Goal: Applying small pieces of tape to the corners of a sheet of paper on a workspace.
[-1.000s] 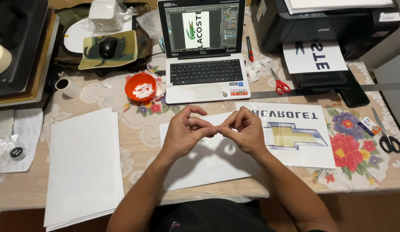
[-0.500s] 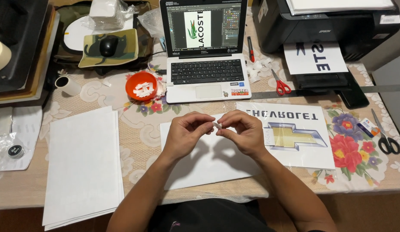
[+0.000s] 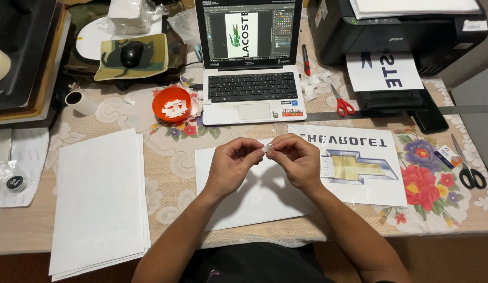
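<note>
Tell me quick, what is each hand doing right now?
Left hand: fingers pinched shut on a small white scrap.
Right hand: fingers pinched on the same small white scrap, above the white sheet.

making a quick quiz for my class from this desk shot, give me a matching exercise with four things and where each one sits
Things:
1. orange bowl
2. red-handled scissors
3. black-handled scissors
4. stack of white sheets

Places:
A. far right edge of the table
B. left of the person's arms
C. just left of the laptop
D. between the laptop and the printer

Pairs: 1-C, 2-D, 3-A, 4-B
</note>
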